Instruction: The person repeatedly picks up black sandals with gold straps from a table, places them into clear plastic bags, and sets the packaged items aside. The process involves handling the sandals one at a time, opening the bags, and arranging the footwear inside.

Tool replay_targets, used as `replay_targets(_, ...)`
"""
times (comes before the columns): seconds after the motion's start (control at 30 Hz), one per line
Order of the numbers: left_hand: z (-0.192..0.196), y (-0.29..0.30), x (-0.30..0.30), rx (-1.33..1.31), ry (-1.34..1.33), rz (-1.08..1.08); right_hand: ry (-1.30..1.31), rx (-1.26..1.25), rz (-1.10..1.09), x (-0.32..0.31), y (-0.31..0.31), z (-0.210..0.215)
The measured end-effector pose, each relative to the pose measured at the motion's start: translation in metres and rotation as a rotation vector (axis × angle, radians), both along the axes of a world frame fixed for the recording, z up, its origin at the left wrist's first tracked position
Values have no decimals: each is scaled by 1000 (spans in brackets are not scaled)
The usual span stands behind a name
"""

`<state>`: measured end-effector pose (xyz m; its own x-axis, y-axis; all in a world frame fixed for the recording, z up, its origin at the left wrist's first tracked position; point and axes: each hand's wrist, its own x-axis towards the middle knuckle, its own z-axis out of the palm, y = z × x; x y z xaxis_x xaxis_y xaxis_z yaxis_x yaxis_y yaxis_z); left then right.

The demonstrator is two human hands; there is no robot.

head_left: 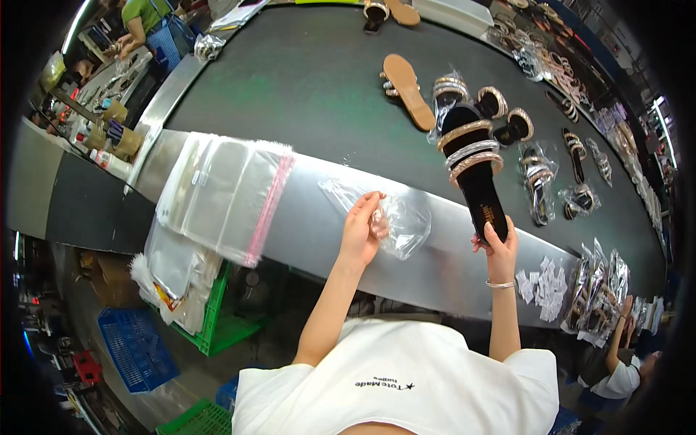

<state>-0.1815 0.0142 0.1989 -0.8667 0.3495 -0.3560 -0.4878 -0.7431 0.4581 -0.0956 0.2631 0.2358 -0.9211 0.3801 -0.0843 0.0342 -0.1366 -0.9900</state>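
Note:
My right hand (498, 243) grips a black flat sandal (477, 185) by its heel end, toe pointing away from me. Gold, silver and rose-toned bands cross the front of the sandal. In my left hand (365, 225) is a crumpled clear plastic bag (406, 223), pinched between the fingers above the metal table edge. A stack of clear bags (225, 192) with a pink-striped border lies left of that hand. Beyond the held sandal are a tan-soled sandal (407, 87) lying sole up and a sandal in clear wrap (450, 90).
Several wrapped sandals (538, 181) lie along the right of the dark belt (290, 80). Small white paper slips (544, 286) are scattered near the right edge, beside bagged sandals (598, 290). Green (217, 319) and blue crates (136, 348) stand below at left. Other people work at both sides.

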Motion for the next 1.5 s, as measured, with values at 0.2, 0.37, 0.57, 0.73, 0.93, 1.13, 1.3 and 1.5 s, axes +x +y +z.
replay_targets(0.2,-28,17,5,-105,-165,164,-162,253,306,48,3,-2)
replay_targets(0.37,-38,19,-1,-737,393,246,-269,538,324,63,-8,0)
replay_targets(0.57,31,43,24,-1273,1687,155,-324,42,136,47,-52,-15)
replay_targets(0.73,32,41,30,-1367,1695,205,-77,-433,58,-1,-85,-31)
replay_targets(0.93,32,23,1,-1445,1454,319,76,-769,-29,-105,-120,-35)
replay_targets(1.13,34,-14,-70,-1553,1173,327,-65,-52,456,-234,-89,-38)
replay_targets(1.3,-20,-48,-86,-2010,983,-127,104,362,504,-367,-12,-29)
replay_targets(1.5,-13,-39,-97,-1986,887,-314,128,935,26,-574,101,-62)
